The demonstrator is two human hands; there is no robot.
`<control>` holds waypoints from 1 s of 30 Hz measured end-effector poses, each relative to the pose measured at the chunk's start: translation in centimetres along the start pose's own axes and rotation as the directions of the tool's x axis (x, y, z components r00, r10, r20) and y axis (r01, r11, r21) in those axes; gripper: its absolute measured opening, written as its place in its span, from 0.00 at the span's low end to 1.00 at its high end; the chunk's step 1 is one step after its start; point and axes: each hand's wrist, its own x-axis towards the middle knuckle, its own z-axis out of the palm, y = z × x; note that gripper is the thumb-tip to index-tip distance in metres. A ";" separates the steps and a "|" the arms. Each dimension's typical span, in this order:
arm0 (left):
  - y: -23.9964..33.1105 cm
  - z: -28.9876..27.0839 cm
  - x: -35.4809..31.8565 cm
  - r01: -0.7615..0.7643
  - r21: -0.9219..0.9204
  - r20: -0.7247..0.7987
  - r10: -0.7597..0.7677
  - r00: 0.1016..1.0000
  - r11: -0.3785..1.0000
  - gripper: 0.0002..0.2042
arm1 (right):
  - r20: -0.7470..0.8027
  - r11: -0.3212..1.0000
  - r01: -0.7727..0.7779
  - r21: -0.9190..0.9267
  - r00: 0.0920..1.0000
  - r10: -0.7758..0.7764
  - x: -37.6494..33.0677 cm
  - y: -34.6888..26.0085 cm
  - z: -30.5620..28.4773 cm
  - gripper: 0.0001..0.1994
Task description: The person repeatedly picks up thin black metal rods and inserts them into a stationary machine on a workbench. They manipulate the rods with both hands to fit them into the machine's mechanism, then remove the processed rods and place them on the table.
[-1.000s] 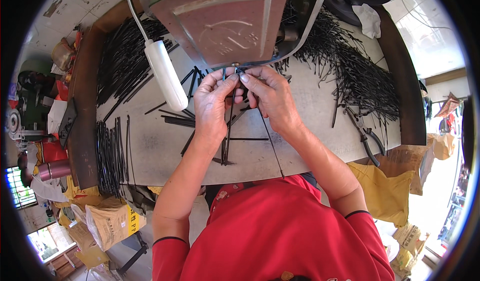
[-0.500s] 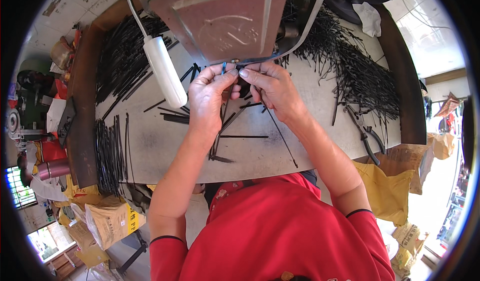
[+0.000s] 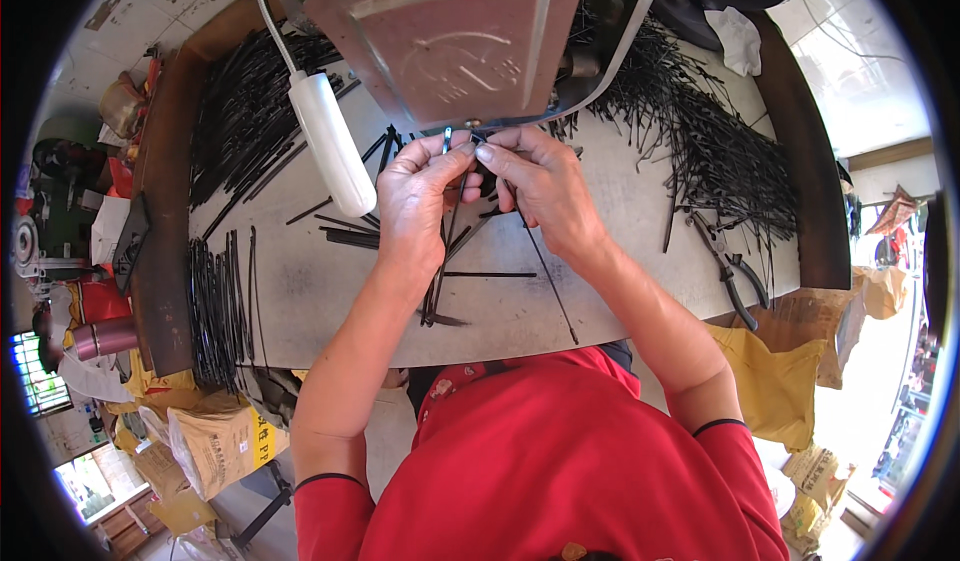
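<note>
Two hands meet fingertip to fingertip at the centre, the left hand (image 3: 425, 186) and the right hand (image 3: 545, 176), each closed thumb to forefinger. The right hand pinches one thin rod (image 3: 548, 273), which slants down and to the right of the grip; the left hand has hold of at least two black rods (image 3: 433, 296), running down and slightly left. Whatever lies between the touching fingertips is too small and dark to tell. Three masses of further rods surround the grip, too dense to count: one heap (image 3: 250, 111) up and to the left, one row (image 3: 220, 301) down and to the left, and one tangle (image 3: 720, 151) to the right. One machine (image 3: 450, 51) stands just above the grip, one white tube (image 3: 335, 151) hangs to its left on a cord, and one pair of pliers (image 3: 730, 266) lies down and to the right. Edges and room: the machine's lower edge closes off the space directly above the fingertips; brown side boards bound the table (image 3: 310, 306) well apart on both sides; its near edge curves below the grip, beside the red shirt (image 3: 560, 441). Bare surface opens between the left forearm and the row, and between the right forearm and the pliers.
</note>
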 end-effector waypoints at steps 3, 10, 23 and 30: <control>-0.2 0.1 0.1 -0.008 -0.002 -0.014 0.008 1.000 1.000 0.09 | -0.012 1.000 -0.012 0.024 1.000 0.012 0.1 0.0 0.0 0.08; -0.3 0.2 0.3 0.003 -0.015 0.005 -0.003 1.000 1.000 0.08 | 0.097 0.993 -0.053 -0.108 0.993 0.063 1.1 -0.6 -1.2 0.11; -1.9 -0.3 -1.6 0.001 -0.052 0.171 0.007 0.985 0.999 0.09 | 0.119 0.983 -0.156 0.096 0.982 0.145 -2.2 0.1 -1.7 0.15; -1.7 0.0 -1.0 -0.019 -0.062 0.218 0.032 0.975 0.998 0.09 | 0.122 0.979 -0.159 0.129 0.982 0.144 -2.1 0.1 -2.0 0.11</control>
